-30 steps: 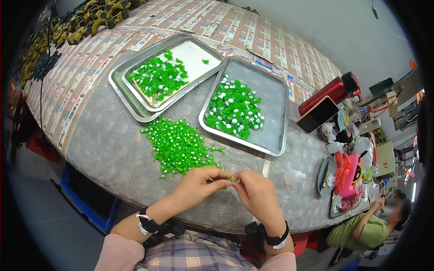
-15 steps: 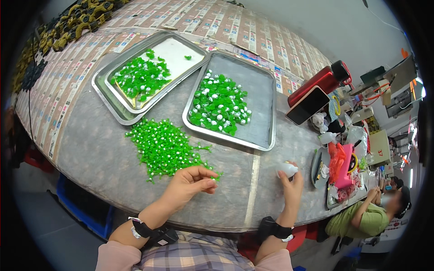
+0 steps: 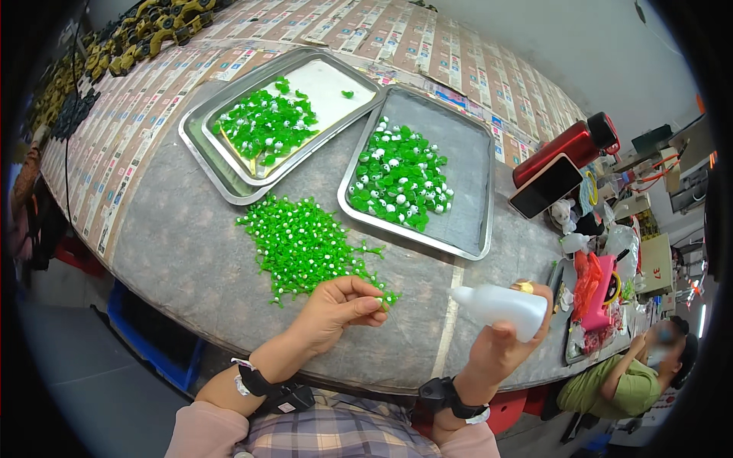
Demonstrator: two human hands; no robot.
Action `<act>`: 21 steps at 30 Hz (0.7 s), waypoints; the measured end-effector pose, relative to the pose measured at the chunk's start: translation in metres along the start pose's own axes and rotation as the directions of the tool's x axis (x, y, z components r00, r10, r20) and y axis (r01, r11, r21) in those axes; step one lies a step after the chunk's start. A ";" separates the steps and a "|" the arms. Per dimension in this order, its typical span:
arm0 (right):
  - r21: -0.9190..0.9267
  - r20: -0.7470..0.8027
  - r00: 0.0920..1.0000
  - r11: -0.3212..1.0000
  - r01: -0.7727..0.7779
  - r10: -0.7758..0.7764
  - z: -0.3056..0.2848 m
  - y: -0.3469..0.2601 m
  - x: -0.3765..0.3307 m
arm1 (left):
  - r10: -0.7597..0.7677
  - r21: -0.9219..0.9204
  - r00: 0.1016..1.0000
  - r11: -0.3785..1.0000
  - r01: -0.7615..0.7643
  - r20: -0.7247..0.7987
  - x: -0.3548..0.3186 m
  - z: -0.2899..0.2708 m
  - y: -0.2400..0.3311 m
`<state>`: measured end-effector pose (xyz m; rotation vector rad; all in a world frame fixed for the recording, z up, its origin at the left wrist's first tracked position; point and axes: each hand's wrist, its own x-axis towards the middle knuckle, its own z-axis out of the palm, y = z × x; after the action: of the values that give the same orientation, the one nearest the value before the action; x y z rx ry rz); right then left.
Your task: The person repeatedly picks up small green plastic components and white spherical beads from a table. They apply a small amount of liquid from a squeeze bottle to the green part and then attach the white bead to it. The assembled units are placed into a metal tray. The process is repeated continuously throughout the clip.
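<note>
A small green piece with a white dot is pinched between the thumb and forefinger of my left hand. Just beyond that hand a pile of similar small green and white pieces lies loose on the grey tabletop. My right hand is wrapped round a white squeeze bottle, raised over the table. The bottle lies tilted on its side, its tapered nozzle pointing left toward my left hand. A gap remains between nozzle and green piece.
Two metal trays, a left one and a right one, hold green pieces with white balls. At right are a red flask, a phone and a pink holder. Further right sits a person in green.
My right hand has lifted the squeeze bottle off the tabletop and tilted it, nozzle to the left. My left hand keeps its pinch. The whole view has shifted slightly.
</note>
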<state>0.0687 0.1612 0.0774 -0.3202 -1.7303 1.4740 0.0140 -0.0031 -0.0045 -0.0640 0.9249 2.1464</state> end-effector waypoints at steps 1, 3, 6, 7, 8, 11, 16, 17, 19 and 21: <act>0.020 0.014 1.000 1.000 -0.019 0.019 0.006 0.000 -0.001 | -0.001 -0.014 1.000 1.000 0.001 0.011 0.000 -0.001 -0.001; 0.061 0.024 1.000 0.998 -0.016 0.014 0.014 0.002 -0.005 | 0.018 -0.022 0.999 1.000 -0.018 0.031 0.001 -0.004 -0.003; 0.090 0.015 0.988 0.984 0.152 -0.154 0.016 0.021 -0.011 | 0.021 -0.031 0.999 0.999 -0.020 0.048 0.001 -0.004 -0.004; 0.050 0.058 0.977 0.978 0.202 -0.205 0.016 0.021 -0.012 | 0.018 -0.034 0.999 0.999 -0.016 0.052 0.000 -0.004 -0.004; 0.012 0.102 0.962 0.967 0.253 -0.253 0.015 0.022 -0.012 | 0.016 -0.038 0.998 0.999 -0.014 0.053 0.001 -0.004 -0.003; 0.012 0.187 0.920 0.937 0.349 -0.345 0.020 0.021 -0.010 | 0.011 -0.048 0.998 0.999 -0.008 0.057 0.001 -0.004 -0.003; 0.030 0.246 0.891 0.922 0.387 -0.382 0.024 0.017 -0.008 | 0.004 -0.041 0.998 0.999 -0.002 0.064 0.001 -0.004 -0.003; 0.025 0.247 0.893 0.924 0.382 -0.376 0.025 0.017 -0.008 | 0.002 -0.040 0.998 0.999 0.000 0.063 0.001 -0.004 -0.003; 0.015 0.250 0.898 0.929 0.371 -0.363 0.025 0.017 -0.009 | -0.002 -0.037 0.998 0.999 0.004 0.060 0.001 -0.004 -0.003; 0.010 0.265 0.891 0.925 0.380 -0.369 0.026 0.018 -0.009 | -0.001 -0.040 0.998 0.999 0.004 0.062 0.001 -0.004 -0.002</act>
<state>0.0503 0.1421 0.0584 0.1950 -1.9043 1.2352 0.0141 -0.0040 -0.0088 -0.0186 0.8464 2.1525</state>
